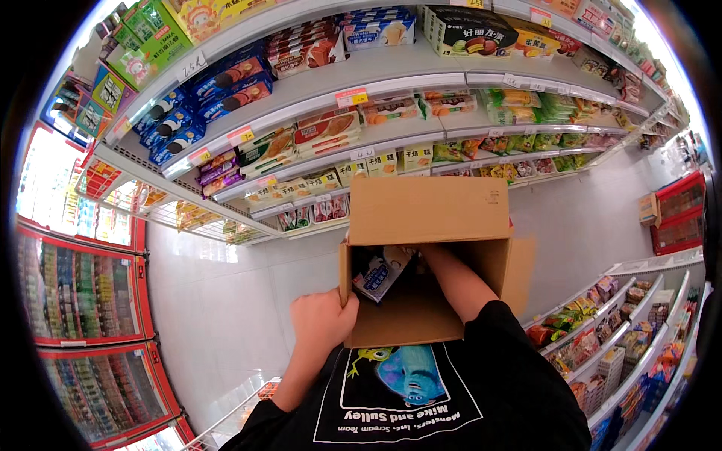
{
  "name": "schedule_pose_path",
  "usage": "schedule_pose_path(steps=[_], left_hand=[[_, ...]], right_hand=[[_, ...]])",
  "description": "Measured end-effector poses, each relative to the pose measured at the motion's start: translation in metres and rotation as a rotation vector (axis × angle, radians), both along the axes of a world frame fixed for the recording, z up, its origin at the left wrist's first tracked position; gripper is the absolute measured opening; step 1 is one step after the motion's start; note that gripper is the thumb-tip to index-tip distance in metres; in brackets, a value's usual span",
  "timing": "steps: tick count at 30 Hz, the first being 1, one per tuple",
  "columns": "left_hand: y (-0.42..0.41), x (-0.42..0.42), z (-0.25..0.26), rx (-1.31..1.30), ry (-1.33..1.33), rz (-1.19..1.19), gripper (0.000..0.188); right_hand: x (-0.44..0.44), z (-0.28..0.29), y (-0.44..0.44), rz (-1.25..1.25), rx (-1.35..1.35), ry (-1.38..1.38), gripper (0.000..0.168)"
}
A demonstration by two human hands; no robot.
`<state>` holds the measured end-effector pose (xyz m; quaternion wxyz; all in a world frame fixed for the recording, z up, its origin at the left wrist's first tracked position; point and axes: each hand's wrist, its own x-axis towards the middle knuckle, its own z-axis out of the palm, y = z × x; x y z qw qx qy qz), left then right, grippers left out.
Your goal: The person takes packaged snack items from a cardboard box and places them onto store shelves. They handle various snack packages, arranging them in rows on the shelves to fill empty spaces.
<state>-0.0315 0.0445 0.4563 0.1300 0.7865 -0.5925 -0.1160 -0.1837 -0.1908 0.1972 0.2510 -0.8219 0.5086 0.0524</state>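
Note:
An open cardboard box [428, 211] is held in front of my chest, its top flap folded up towards the shelves. My left hand [324, 315] grips the left side of the box, the thumb over its edge. From the right, my right forearm [459, 279] reaches into the box. My right hand is hidden in the dark interior, so what it holds does not show. Close by inside lies a blue and white packet of wafer biscuits [381, 276], tilted against the left part of the box.
Ahead stands a tiered shelf [389, 79] with biscuit packets and snack boxes. At left are red-framed drinks coolers [84, 293] and a white wire rack [118, 197]. Another snack shelf [609, 338] flanks me at right. Pale floor [225, 304] shows around the box.

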Motion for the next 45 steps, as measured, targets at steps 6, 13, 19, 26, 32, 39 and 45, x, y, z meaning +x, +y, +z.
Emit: schedule_pose_path(steps=[6, 13, 19, 26, 32, 39, 45], left_hand=[[0.011, 0.029, -0.024, -0.038, -0.001, -0.113, 0.037], [0.005, 0.043, -0.018, -0.077, -0.005, -0.241, 0.028], [0.007, 0.047, -0.022, -0.055, 0.011, -0.274, 0.027], [-0.001, 0.048, -0.028, -0.063, 0.011, -0.333, 0.026], [0.007, 0.043, -0.029, -0.090, 0.010, -0.327, 0.027], [-0.006, 0.050, -0.031, -0.068, -0.012, -0.372, 0.026], [-0.003, 0.049, -0.036, -0.099, 0.016, -0.372, 0.027]], right_hand=[[-0.005, -0.034, 0.030, 0.049, 0.230, 0.055, 0.058], [-0.028, -0.089, 0.071, 0.000, 0.737, -0.065, 0.058], [0.003, 0.019, 0.116, -0.494, 0.829, 0.013, 0.073], [-0.039, -0.004, 0.067, -0.122, 0.469, -0.029, 0.072], [-0.068, 0.010, 0.058, -0.087, 0.162, 0.185, 0.072], [-0.015, 0.143, 0.128, 0.037, 0.072, -0.072, 0.066], [-0.028, 0.150, 0.136, 0.007, -0.107, -0.003, 0.082]])
